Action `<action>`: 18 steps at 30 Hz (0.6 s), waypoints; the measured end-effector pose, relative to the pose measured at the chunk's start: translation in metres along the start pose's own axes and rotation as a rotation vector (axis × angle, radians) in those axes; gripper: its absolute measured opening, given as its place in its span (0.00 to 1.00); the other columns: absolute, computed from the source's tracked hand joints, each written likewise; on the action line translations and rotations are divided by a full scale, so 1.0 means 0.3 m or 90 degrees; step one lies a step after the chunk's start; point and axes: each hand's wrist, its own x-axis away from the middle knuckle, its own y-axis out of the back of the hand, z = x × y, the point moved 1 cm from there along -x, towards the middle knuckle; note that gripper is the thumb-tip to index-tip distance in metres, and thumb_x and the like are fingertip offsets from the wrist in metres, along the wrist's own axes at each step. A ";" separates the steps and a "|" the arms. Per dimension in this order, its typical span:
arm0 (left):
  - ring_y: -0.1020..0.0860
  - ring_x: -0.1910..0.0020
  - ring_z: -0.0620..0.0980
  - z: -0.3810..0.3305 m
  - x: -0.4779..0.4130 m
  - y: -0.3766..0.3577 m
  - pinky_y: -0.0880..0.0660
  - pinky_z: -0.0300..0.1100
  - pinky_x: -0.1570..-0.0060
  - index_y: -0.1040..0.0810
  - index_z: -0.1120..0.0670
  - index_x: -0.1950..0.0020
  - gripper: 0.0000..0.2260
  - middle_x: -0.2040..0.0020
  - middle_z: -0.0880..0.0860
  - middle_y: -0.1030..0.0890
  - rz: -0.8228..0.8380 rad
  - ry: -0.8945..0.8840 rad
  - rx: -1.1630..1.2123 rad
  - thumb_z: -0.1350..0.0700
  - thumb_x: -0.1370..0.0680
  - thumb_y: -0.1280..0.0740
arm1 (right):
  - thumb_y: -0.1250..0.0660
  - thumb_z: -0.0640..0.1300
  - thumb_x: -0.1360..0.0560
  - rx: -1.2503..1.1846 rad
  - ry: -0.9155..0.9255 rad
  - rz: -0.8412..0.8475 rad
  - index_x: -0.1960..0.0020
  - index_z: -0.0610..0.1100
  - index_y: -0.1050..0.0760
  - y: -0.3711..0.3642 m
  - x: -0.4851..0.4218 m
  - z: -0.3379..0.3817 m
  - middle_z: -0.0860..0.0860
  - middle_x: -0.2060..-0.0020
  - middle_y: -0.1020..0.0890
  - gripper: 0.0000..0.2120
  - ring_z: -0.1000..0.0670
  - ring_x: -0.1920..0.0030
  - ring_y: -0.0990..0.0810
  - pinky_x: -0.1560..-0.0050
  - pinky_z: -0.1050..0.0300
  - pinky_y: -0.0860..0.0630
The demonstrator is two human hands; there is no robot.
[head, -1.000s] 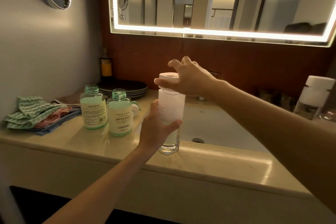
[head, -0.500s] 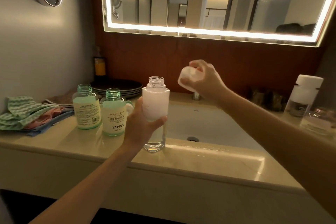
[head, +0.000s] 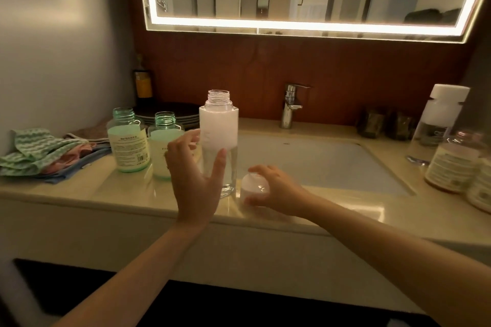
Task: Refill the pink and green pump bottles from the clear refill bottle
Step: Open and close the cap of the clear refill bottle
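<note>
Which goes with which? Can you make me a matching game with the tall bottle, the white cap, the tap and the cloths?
Things:
1. tall clear bottle
2. white cap
3. tap
4. cloths

Places or states:
A. piled at the left end of the counter
B. standing open, with no cap on
C. behind the sink
D. under the right hand

Pairs: 1-B, 2-D, 3-C, 4-A.

The left hand (head: 195, 183) half hides the nearer green bottle (head: 162, 138); the right hand (head: 277, 191) half covers the white cap (head: 253, 184). The right edge cuts off the rightmost bottle (head: 482, 191).
</note>
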 end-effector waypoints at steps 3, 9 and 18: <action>0.32 0.49 0.42 -0.085 0.026 -0.037 0.34 0.27 0.52 0.35 0.51 0.41 0.18 0.46 0.52 0.29 0.014 -0.050 0.067 0.47 0.26 0.36 | 0.35 0.57 0.28 -0.054 -0.032 -0.052 0.29 0.50 0.40 0.085 0.020 -0.005 0.49 0.29 0.36 0.31 0.48 0.31 0.36 0.34 0.51 0.35; 0.28 0.51 0.43 -0.342 0.049 -0.293 0.30 0.31 0.52 0.33 0.48 0.44 0.14 0.48 0.47 0.27 0.177 0.073 0.226 0.47 0.27 0.35 | 0.36 0.52 0.25 -0.061 -0.048 -0.352 0.37 0.44 0.29 0.475 0.156 -0.156 0.48 0.42 0.24 0.19 0.51 0.45 0.25 0.50 0.60 0.29; 0.27 0.52 0.48 -0.577 0.114 -0.945 0.30 0.34 0.61 0.32 0.56 0.38 0.21 0.46 0.54 0.25 0.506 0.295 0.283 0.49 0.26 0.32 | 0.36 0.49 0.24 -0.048 -0.224 -0.593 0.45 0.42 0.26 0.951 0.288 -0.573 0.47 0.51 0.22 0.13 0.50 0.52 0.25 0.55 0.59 0.29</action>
